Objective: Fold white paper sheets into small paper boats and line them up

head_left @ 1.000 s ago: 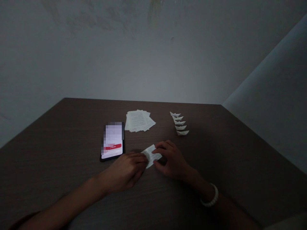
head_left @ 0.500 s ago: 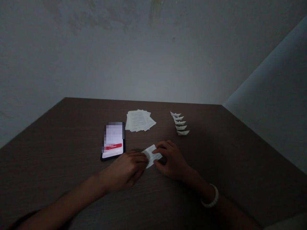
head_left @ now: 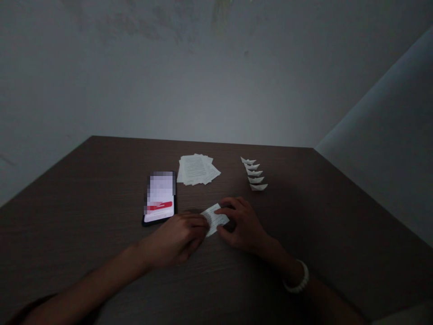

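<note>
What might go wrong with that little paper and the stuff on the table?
The small printed paper could get crooked or creased if the left hand and right hand pull unevenly, since both are at it. The left hand is close to the phone, so it might bump it. The five paper boats sit close together, so one knock might shift several.
</note>
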Tool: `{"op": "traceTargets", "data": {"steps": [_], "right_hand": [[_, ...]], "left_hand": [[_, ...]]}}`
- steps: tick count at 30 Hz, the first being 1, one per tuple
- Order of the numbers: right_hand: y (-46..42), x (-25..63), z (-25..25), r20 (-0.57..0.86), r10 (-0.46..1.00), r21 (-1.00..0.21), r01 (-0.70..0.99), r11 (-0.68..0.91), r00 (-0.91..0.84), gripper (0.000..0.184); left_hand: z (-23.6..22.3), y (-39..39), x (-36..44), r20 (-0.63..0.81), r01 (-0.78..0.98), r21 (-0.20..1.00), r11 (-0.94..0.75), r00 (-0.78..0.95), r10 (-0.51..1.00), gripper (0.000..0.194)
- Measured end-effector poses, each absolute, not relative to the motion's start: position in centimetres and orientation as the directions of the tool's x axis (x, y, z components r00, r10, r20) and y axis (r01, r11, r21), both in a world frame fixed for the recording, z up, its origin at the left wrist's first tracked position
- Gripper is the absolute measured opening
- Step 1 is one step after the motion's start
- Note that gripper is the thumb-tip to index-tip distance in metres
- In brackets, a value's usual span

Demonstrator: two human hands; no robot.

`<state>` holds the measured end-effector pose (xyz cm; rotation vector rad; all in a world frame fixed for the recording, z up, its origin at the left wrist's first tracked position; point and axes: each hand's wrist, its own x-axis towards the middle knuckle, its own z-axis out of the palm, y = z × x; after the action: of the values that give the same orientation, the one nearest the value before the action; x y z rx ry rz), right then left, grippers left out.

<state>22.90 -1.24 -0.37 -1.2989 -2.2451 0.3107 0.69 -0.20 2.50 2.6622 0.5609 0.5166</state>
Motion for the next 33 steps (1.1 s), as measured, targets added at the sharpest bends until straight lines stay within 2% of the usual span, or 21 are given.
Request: {"op": "traceTargets", "data": {"steps": [8,14,20,28,33], "right_hand": [[-1.5,22.8,-0.4,0.317,0.863,-0.425,0.754,0.501,-0.394,0.035],[-2.1,22.1,-0.5,0.321,0.891,-0.438,0.784,0.440,-0.321,0.033],[-2.5,21.4,-0.4,0.312,0.910,-0.445,0.804,0.394,-0.273,0.032],[-2.8,21.2,0.2,0.280,0.927,-0.434,0.828,0.355,-0.251,0.030],[-2.8,21.0,0.4,0.270,0.935,-0.443,0.832,0.333,-0.230,0.028]], "left_hand": [[2.9,0.3,0.3,0.246,0.337,0.435,-0.835,0.848,0.470,0.019],[3.3,0.8,-0.1,0.157,0.356,0.461,-0.813,0.869,0.470,0.020],[2.8,1.2,-0.2,0.181,0.359,0.504,-0.786,0.845,0.503,0.019],[1.4,1.5,0.6,0.229,0.437,0.574,-0.693,0.727,0.648,0.013],[1.6,1.4,1.3,0.167,0.497,0.641,-0.585,0.654,0.738,0.013]]}}
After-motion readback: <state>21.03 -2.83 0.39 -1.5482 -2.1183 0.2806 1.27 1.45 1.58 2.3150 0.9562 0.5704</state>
